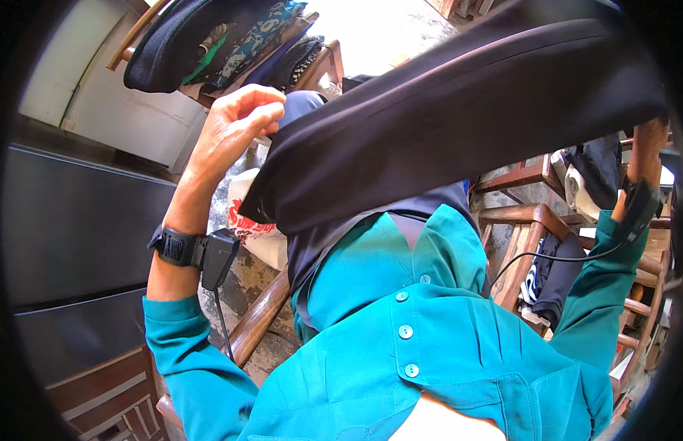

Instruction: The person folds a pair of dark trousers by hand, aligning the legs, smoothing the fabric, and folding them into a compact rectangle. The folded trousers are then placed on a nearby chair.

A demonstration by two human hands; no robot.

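Observation:
A long dark cloth garment (pixel 457 116) with a stitched seam stretches across the view, one end hanging over my lap. At the far right rim, my right hand (pixel 650 140) is at the garment's upper end and appears to grip it; the fingers are mostly hidden. My left hand (pixel 245 118) is raised beside the garment's lower left end. Its fingers are loosely curled, thumb near forefinger, and no cloth shows between them. Below that hand, a pale bag with red print (pixel 258 242) is partly covered by the garment.
Folded clothes (pixel 258 49) are stacked at upper left by a wooden rail. More folded clothes (pixel 553 281) lie on a slatted wooden chair (pixel 512 270) at right. A wooden armrest (pixel 261 314) runs by my left side. Cables hang from both wrist devices. A dark cabinet (pixel 88 226) stands left.

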